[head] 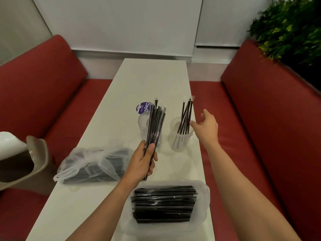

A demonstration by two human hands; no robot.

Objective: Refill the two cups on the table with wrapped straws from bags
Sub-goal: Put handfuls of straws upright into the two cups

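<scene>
Wrapped straw bundle [155,126] clamped in L hand [144,162] fingers, fanned up in front of L cup [143,126]. R hand [207,126] fingers apart, holding nothing, just right of R cup [180,140] w/ few straws [186,117]. Open bag [166,204] nearer than both hands, 2nd bag [92,164] left of L fingers, on worktop [147,80].

Soft, even indoor light falls from above; the white surface [152,80] shows mild glare, shadows stay faint, and the wide-angle edges bend.
</scene>
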